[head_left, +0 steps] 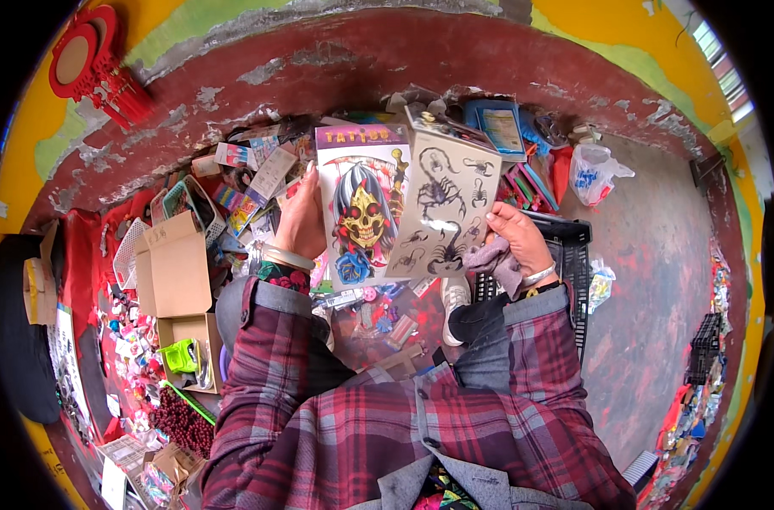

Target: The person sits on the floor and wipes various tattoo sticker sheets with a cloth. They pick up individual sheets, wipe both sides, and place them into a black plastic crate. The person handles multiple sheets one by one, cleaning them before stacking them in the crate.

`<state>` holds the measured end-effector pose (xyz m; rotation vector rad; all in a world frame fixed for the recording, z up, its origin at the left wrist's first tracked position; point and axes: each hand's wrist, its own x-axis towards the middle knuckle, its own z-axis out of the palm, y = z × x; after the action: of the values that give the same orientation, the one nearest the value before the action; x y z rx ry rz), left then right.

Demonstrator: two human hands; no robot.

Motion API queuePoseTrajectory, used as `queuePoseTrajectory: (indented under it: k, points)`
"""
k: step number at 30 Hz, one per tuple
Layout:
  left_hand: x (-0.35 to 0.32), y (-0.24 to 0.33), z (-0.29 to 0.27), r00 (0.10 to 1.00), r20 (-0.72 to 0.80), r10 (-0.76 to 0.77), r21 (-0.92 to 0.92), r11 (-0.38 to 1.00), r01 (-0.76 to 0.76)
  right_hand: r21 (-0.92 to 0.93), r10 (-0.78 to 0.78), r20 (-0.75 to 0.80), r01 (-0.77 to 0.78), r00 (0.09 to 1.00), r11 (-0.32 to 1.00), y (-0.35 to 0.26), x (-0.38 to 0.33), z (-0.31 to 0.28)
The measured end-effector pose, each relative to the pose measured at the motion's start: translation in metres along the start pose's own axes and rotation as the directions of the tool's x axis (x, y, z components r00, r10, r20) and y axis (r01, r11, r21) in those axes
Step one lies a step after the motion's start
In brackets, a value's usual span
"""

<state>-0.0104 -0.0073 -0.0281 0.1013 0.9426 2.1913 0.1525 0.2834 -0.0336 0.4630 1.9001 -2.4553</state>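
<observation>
Behind the two raised sheets, the far heap of small goods is mostly hidden. The left hand (300, 223) is closed on the left edge of the skull sheet (363, 212); the right hand (516, 240) pinches the scorpion sheet (445, 204) and a grey cloth (499, 259), forearms raised.

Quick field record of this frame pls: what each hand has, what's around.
left hand: left hand holds the skull tattoo sheet by its left edge
right hand: right hand holds the scorpion tattoo sheet by its right edge, with a grey cloth bunched under the fingers
sheets: side by side, upright, scorpion sheet overlapping the skull sheet's right edge
left side: open cardboard box, dark red beads
right side: black plastic crate, white plastic bag
clothing: plaid shirt sleeves
</observation>
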Motion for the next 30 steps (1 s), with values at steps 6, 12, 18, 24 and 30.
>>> queuePoseTrajectory:
  k: [6,12,18,24,30]
  points:
    - [0.004,-0.021,0.001,0.983,0.041,-0.181,0.006,0.984,0.181,0.035,0.041,0.101,-0.045,0.994,0.998,0.002,-0.002,0.021]
    - [0.008,-0.041,0.011,0.967,0.085,-0.240,0.035,0.971,0.238,0.014,0.149,0.068,-0.150,0.987,0.989,0.023,0.008,0.029]
    - [-0.001,-0.041,0.022,0.979,0.085,-0.187,0.152,0.973,0.173,-0.107,0.114,0.035,-0.109,0.993,0.988,0.032,0.011,0.031]
    - [0.000,-0.046,0.022,0.992,0.040,-0.122,0.153,0.982,0.115,-0.182,0.094,0.061,-0.082,0.994,0.980,0.034,0.013,0.030]
    - [0.003,-0.049,0.018,0.993,-0.010,-0.114,0.159,0.981,0.114,-0.298,0.067,0.109,-0.032,0.992,0.954,0.029,0.010,0.030]
